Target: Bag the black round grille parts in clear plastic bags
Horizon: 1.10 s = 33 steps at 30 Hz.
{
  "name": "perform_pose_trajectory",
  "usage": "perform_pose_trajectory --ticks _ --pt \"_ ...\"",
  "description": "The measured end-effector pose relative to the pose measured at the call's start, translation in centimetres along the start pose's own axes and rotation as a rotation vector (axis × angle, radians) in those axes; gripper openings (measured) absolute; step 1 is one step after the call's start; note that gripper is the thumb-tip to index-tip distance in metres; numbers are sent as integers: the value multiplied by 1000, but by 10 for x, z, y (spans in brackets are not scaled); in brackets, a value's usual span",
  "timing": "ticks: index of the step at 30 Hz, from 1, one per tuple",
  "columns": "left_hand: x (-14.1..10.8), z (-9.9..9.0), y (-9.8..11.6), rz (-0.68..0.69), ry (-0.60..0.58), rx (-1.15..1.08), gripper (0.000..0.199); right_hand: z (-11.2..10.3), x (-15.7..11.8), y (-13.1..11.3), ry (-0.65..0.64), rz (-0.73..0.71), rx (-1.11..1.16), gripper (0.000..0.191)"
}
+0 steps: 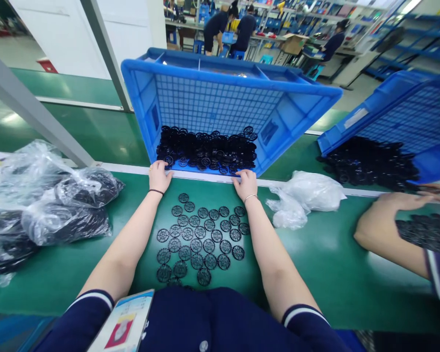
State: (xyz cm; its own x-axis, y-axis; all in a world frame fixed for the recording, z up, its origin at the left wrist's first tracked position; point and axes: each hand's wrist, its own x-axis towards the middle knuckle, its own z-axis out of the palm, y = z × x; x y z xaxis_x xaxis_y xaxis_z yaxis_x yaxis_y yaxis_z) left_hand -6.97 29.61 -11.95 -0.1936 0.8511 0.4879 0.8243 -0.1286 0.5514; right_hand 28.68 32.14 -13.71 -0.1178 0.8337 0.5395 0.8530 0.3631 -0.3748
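Note:
A blue plastic crate (220,83) lies tipped on its side, its open mouth facing me. Many round black spoked plastic discs (205,149) are heaped inside along its lower wall. My left hand (160,177) grips the near lower rim at the left corner, thumb on the outside. At the right end of that rim, my right hand (246,184) holds on in the same way; the fingertips of both hands are partly hidden. Between my forearms, several loose black discs (196,245) are spread flat on the green tabletop (132,215).
Clear bags of black parts (69,210) lie at the left beside a grey post (40,102). To the right are a white plastic bag (308,193), another tipped blue crate (381,112) and a co-worker's arm (388,234) near more black parts. People work farther back.

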Motion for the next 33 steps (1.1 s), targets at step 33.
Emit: perform_pose_trajectory --ticks 33 --pt "-36 1 22 294 -421 -190 13 -9 -13 -15 -208 -126 159 22"
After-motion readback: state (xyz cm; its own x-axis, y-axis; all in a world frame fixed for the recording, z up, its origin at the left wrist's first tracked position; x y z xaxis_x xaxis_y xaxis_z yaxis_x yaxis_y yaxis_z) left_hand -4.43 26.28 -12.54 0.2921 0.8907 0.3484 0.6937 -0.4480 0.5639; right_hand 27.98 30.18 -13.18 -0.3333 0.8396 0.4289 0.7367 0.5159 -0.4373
